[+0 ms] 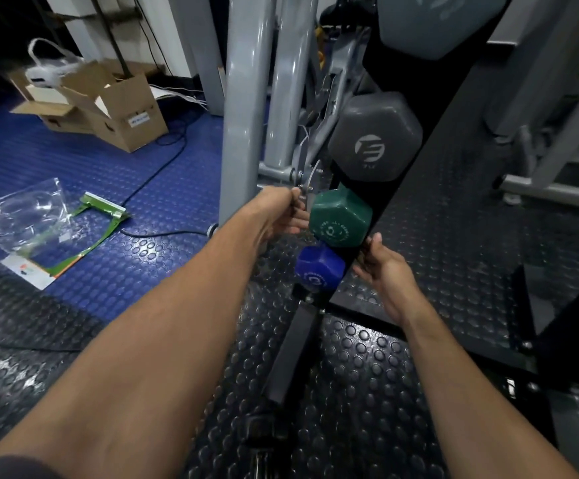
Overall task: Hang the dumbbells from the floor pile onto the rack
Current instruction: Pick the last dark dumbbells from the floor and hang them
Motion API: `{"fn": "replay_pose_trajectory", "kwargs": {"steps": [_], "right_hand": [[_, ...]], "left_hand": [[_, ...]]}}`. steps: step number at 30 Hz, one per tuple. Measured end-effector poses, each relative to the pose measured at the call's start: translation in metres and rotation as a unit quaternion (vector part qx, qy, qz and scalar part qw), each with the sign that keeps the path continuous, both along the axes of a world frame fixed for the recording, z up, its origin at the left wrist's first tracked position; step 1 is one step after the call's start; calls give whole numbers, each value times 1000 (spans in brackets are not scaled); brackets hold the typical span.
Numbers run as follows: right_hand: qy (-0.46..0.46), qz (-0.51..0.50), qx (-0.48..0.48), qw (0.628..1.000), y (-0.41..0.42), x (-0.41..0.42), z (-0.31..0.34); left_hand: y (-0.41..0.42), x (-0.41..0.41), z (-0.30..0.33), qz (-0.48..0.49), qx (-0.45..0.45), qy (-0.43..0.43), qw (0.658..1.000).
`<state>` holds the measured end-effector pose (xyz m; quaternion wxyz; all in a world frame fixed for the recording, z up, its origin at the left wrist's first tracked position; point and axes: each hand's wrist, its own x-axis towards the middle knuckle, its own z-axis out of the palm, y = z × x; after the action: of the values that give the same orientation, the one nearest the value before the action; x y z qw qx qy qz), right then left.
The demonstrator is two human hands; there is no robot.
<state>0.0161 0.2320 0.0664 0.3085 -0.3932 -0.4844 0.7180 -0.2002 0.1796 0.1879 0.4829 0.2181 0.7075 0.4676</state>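
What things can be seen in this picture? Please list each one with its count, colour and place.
rack: 1, black, centre, upright
grey dumbbells: 2 heads seen, upper rack, the top one cut off by the frame
green dumbbell: 1, on rack below the grey ones
blue dumbbell: 1, lowest on rack
machine posts: 2, light grey, behind rack, left
boxes: at least 2, brown cardboard, open, far left
white bag: 1, on the boxes
clear bag: 1, on blue floor, left
green packaging: 1, beside clear bag
cable: black, across blue floor
left hand: at green dumbbell's left side
right hand: at rack's edge
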Motion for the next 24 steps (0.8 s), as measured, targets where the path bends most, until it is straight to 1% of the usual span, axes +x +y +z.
{"fn": "replay_pose_trajectory", "kwargs": {"steps": [1,4,8,10,12,13,14,16,18,19,22,24], "right_hand": [[-8,5,7,1000,1,-1,-1],[-13,-6,18,1000,-2,-2,-4],[2,-47,24,999,-14,-8,-7],[-9,-92,1,996,-29,-12,-14],[-81,-135,-51,986,-49,-19,-31],[-132,-125,-75,980,-63,-23,-41],[-180,-94,-97,974,-76,-26,-52],[-257,33,-129,957,-107,-31,-71],[-309,149,-122,931,-132,-33,-81],[-322,190,-112,920,-145,-36,-86],[-340,243,-89,904,-176,-40,-94],[-351,253,-71,899,-190,-42,-99]], "left_hand": [[-5,-3,-3,3,10,17,1000],[-18,-3,-19,11,33,23,999],[-48,8,-52,65,39,16,997],[-75,18,-83,104,-7,13,995],[-113,25,-129,147,-66,14,987],[-134,27,-157,171,-106,15,979],[-153,29,-185,190,-149,22,970],[-196,40,-215,214,-225,36,950],[-224,52,-229,209,-258,27,943],[-237,56,-231,210,-257,10,943],[-263,59,-250,209,-240,-28,948],[-274,65,-245,222,-236,-40,945]]}}
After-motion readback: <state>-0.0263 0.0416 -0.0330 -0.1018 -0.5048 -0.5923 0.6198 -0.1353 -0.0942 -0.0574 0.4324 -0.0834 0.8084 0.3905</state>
